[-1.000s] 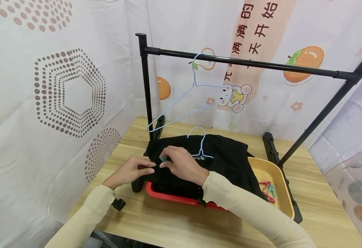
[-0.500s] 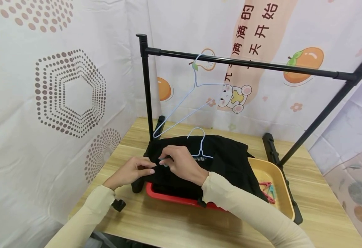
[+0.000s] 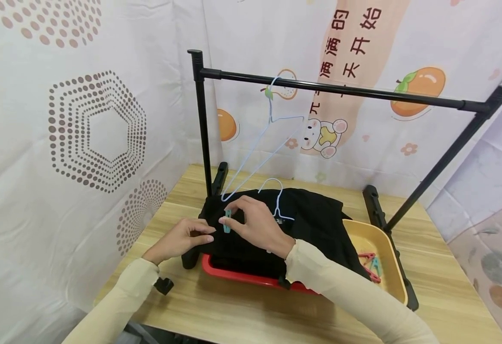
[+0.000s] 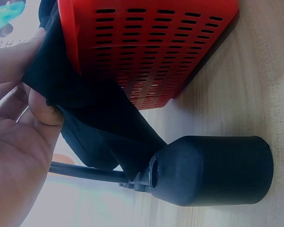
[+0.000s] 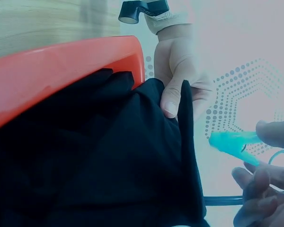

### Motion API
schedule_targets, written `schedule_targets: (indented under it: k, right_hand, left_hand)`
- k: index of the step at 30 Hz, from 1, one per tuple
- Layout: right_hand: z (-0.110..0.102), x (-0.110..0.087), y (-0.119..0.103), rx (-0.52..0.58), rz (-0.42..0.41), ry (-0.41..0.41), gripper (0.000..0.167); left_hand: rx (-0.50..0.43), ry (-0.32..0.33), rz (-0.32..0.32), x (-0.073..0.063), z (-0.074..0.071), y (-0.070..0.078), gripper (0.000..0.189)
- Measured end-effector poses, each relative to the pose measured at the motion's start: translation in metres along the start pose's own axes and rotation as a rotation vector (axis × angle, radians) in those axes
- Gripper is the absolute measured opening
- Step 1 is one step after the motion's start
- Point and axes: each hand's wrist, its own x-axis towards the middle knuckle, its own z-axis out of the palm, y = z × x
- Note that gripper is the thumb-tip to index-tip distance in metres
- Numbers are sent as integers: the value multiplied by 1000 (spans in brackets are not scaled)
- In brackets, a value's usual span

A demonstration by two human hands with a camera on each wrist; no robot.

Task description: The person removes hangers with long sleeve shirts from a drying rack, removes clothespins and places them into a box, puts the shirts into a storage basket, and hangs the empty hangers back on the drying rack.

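My left hand (image 3: 181, 240) pinches the left edge of a black garment (image 3: 320, 227) between thumb and fingers; the left wrist view shows the cloth (image 4: 99, 113) gripped there. Just right of it, my right hand (image 3: 257, 224) holds a teal clothespin (image 3: 227, 222) by its handle ends. In the right wrist view the clothespin (image 5: 232, 143) points toward the garment's raised edge, with a gap between them. A light blue wire hanger (image 3: 278, 203) pokes out of the garment at the neck, its hook upward; the rest is hidden under cloth.
The garment lies over a red slotted basket (image 3: 242, 274). To the right, a yellow tray (image 3: 399, 267) holds several red and teal clothespins (image 3: 372, 267). A black rack (image 3: 341, 89) spans behind, with a second blue hanger (image 3: 257, 141) on its bar.
My right hand has turned and drawn back slightly, bringing the clothespin into fuller view. The hanger on the bar has swivelled. My left hand stays on the garment's edge.
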Motion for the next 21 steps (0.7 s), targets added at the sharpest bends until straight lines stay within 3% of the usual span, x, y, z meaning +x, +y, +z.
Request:
schedule_targets:
  k: [11, 21]
  right_hand:
    - [-10, -8, 8, 15, 1, -60, 30]
    - [-17, -16, 14, 30, 50, -50, 29]
  left_hand:
    - [-3, 2, 5, -1, 1, -1, 26]
    - [-3, -1, -18, -1, 0, -1, 27]
